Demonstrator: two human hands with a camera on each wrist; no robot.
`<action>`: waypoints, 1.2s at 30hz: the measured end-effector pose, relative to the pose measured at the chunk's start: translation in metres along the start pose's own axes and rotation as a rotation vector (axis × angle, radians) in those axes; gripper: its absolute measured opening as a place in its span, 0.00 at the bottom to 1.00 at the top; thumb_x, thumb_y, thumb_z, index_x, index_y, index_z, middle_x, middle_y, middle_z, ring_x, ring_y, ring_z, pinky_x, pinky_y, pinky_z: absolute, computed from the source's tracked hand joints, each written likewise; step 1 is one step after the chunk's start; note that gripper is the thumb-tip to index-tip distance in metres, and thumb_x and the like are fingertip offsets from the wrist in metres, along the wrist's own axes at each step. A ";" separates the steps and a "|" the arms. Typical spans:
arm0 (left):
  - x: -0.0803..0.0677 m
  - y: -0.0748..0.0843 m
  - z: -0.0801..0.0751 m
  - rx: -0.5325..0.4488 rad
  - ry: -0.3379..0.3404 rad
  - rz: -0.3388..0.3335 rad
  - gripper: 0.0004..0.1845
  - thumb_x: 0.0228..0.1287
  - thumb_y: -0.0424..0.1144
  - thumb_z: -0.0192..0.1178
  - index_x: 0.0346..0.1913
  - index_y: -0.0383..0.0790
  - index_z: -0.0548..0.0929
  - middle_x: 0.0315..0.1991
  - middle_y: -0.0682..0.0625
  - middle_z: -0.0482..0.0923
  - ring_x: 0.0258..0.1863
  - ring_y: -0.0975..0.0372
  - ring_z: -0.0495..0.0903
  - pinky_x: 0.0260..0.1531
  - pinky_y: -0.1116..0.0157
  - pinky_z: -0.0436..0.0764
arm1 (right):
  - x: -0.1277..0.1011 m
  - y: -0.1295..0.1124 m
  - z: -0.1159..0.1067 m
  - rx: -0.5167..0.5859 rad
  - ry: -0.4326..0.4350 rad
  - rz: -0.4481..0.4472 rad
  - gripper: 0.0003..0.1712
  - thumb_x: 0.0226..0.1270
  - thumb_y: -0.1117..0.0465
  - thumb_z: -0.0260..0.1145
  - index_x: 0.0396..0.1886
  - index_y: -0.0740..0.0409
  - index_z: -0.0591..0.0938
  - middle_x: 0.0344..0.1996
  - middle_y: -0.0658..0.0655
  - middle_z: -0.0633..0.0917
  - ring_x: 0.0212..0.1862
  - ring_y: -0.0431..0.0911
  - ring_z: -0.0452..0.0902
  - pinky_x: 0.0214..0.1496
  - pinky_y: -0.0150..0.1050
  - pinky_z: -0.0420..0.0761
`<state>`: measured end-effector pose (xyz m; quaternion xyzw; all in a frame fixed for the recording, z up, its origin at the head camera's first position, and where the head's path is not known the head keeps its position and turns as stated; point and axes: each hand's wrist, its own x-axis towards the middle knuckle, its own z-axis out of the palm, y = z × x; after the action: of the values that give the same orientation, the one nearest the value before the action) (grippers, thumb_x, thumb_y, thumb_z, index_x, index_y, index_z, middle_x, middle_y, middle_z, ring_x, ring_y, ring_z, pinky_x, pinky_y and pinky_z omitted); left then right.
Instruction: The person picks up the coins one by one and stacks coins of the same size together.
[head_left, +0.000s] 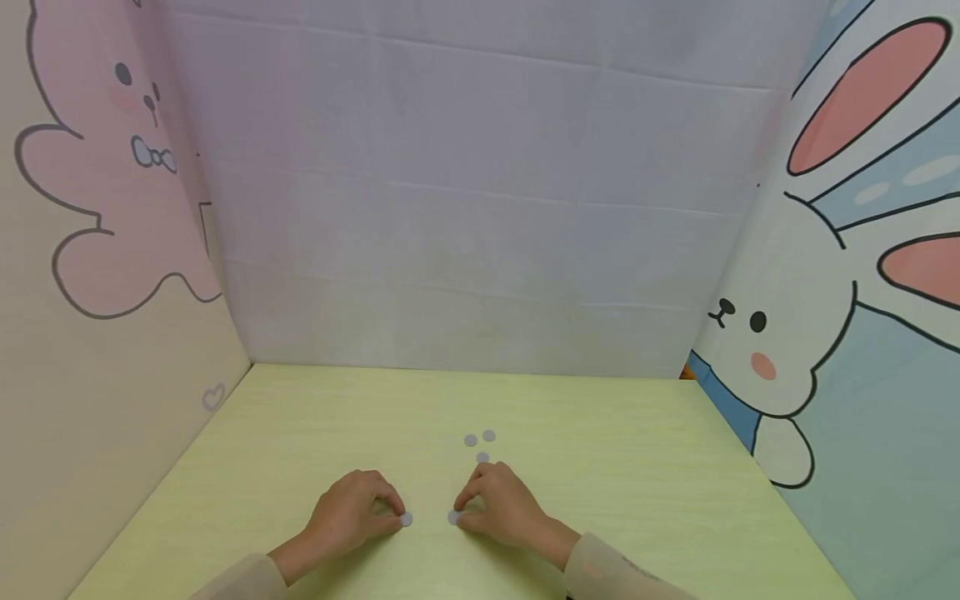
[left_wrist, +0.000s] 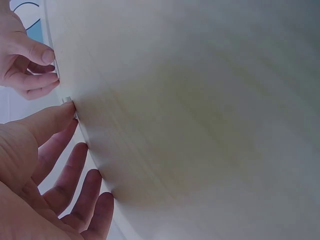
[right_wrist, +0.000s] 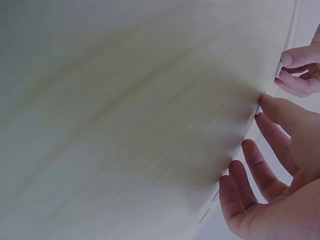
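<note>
1. Discs, grey and round, in the two hands: the left disc [head_left: 407, 519] and the right disc [head_left: 453, 517] sit side by side at the near part of the yellow tabletop [head_left: 637, 467], a narrow gap between them.
2. Grip: the left hand [head_left: 352, 512] pinches the left disc between thumb and finger; the right hand [head_left: 506, 506] likewise pinches the right disc.
3. Orientation: each disc lies on its hand's inner side, facing the other; being round, neither has a long axis.
4. Beyond: the nearest loose disc [head_left: 482, 457] lies just past the right hand, the closer of the two; a far-left loose disc [head_left: 470, 440] and a far-right loose disc [head_left: 489, 435] lie farther.
5. Background: pale back panel [head_left: 480, 208].
</note>
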<state>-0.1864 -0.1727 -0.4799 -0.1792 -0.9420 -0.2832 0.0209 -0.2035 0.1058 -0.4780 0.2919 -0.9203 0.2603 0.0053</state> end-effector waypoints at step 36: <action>0.001 0.000 0.001 0.016 -0.001 -0.020 0.09 0.51 0.47 0.84 0.29 0.61 0.90 0.39 0.65 0.85 0.44 0.61 0.80 0.46 0.50 0.84 | 0.003 -0.003 0.003 -0.001 -0.024 0.003 0.04 0.62 0.54 0.83 0.35 0.42 0.95 0.38 0.39 0.82 0.43 0.34 0.69 0.45 0.30 0.74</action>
<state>-0.1870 -0.1722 -0.4811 -0.1697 -0.9460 -0.2757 0.0192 -0.2045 0.1006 -0.4788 0.2938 -0.9208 0.2563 -0.0060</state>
